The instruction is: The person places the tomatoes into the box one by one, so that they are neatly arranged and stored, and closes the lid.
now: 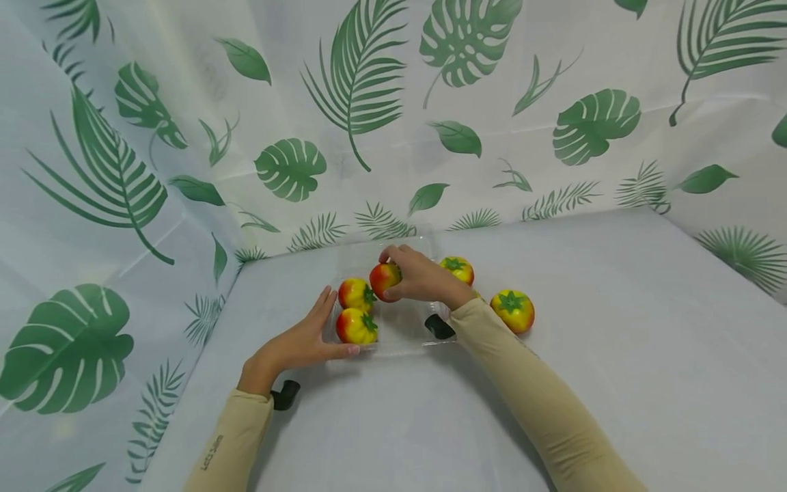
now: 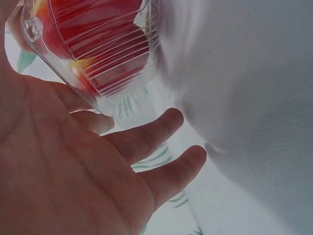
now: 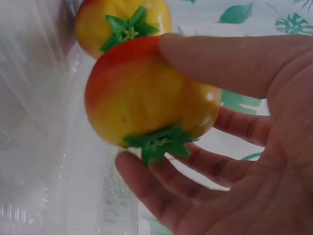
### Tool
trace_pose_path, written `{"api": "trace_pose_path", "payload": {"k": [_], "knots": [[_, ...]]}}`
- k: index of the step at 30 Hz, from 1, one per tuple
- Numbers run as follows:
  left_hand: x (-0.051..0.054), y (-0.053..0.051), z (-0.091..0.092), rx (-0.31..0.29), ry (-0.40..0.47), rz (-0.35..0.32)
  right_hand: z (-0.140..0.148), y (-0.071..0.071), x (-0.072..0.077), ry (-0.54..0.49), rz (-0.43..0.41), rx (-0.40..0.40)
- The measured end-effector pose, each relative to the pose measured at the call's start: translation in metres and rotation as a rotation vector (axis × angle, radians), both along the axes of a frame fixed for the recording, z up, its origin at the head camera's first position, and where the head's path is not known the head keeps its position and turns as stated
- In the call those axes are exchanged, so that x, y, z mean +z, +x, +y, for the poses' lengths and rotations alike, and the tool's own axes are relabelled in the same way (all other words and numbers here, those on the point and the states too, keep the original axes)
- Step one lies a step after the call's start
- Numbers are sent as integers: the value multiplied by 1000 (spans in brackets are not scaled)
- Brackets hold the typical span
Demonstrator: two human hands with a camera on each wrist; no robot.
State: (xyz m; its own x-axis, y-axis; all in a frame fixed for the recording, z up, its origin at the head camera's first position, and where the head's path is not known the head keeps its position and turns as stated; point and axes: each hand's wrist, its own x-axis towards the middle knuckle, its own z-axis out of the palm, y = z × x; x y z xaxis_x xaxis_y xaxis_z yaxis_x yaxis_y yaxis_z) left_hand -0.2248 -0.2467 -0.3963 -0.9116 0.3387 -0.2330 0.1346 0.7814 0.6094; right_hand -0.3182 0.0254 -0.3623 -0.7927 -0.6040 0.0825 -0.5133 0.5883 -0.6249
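A clear plastic clamshell box [image 1: 399,335] lies on the table. Two red-and-yellow artificial tomatoes [image 1: 356,326] with green leafy tops sit along its left side. My right hand [image 1: 421,275] holds another such tomato [image 3: 146,98] over the box, thumb on one side and fingers on the other. My left hand [image 1: 301,342] rests beside the box's left wall, its fingers extended and its thumb along the front edge. Through the ribbed wall [image 2: 107,63] in the left wrist view, red fruit shows. That palm holds nothing.
Right of the box are a tomato [image 1: 457,268] behind the right wrist and another tomato [image 1: 514,311] beside the sleeve. A yellow bit between them is mostly hidden by the forearm. A leaf-printed curtain [image 1: 381,184] borders the white table [image 1: 615,328] at the back.
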Motion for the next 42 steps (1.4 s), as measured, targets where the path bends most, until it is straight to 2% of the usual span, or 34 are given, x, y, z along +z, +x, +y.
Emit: {"api": "trace_pose_path", "payload": {"k": [21, 34, 42], "knots": [[-1, -2, 0, 13, -14, -9, -2, 1, -8, 134, -70, -1], [-2, -1, -1, 4, -14, -3, -4, 2, -10, 134, -130, -35], [-1, 0, 0, -6, -9, 11, -4, 3, -10, 140, -131, -44]]}}
